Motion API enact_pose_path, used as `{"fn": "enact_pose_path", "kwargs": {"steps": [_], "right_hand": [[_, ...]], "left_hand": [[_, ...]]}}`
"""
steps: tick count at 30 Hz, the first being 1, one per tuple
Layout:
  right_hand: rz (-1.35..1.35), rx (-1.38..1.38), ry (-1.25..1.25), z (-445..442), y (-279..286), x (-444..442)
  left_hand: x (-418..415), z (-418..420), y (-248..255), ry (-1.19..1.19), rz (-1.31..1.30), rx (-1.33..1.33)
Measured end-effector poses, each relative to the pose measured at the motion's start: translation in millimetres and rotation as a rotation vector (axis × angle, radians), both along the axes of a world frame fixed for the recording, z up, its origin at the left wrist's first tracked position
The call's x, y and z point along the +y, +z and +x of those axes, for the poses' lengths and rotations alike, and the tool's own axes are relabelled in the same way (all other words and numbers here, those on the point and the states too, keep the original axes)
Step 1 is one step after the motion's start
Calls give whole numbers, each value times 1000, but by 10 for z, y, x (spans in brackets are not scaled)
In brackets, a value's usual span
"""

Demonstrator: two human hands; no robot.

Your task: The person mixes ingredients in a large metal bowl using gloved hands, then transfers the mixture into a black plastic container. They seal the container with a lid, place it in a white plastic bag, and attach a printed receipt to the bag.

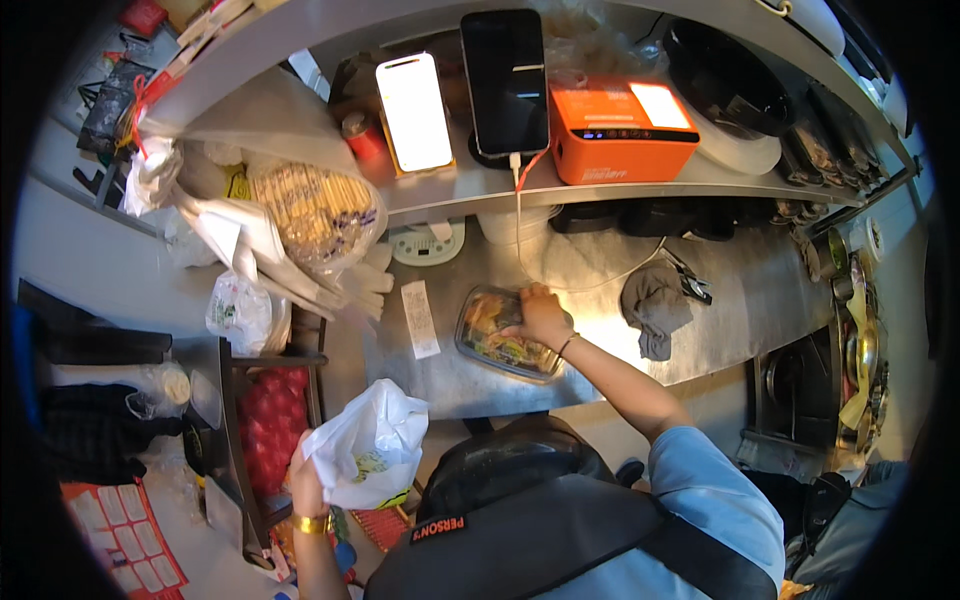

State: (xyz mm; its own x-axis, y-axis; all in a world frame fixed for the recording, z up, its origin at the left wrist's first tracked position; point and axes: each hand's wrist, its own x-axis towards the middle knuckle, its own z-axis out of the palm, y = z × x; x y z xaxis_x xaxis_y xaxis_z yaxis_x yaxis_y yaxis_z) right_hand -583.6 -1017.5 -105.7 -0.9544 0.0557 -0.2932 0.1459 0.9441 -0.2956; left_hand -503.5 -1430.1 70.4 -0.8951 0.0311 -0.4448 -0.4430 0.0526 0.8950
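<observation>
A rectangular plastic takeaway container of food with a clear lid (484,322) rests on the steel counter (592,352). My right hand (544,315) lies over its right part, fingers on the lid's far edge. Off the counter's near left edge, my left hand (304,472) holds a white plastic bag (375,442) by its side, its mouth spread open. The bag bears green and yellow print. Left of the container, a printed paper slip (420,319) lies flat on the counter.
A grey cloth (656,311) and a black clip-like object (694,279) lie at the right. A white cable (519,225) crosses the counter. On the shelf above stand a lit phone (415,112), a dark tablet-like screen (507,90), an orange printer-like box (622,142) and bagged wrapped chopsticks (319,206).
</observation>
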Motion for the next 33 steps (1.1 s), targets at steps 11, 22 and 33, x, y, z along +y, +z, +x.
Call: {"fn": "enact_pose_path", "kwargs": {"steps": [11,22,33], "right_hand": [[-1102,92,-842,1988,-451,624],[-1467,-97,-1113,2741,1648,328],[-1820,-20,-1345,1106,-412,-481]], "left_hand": [[1591,-617,-646,-348,323,-133],[1963,-534,-1792,-538,27,-34],[1553,-349,-1133,-839,283,-542]]}}
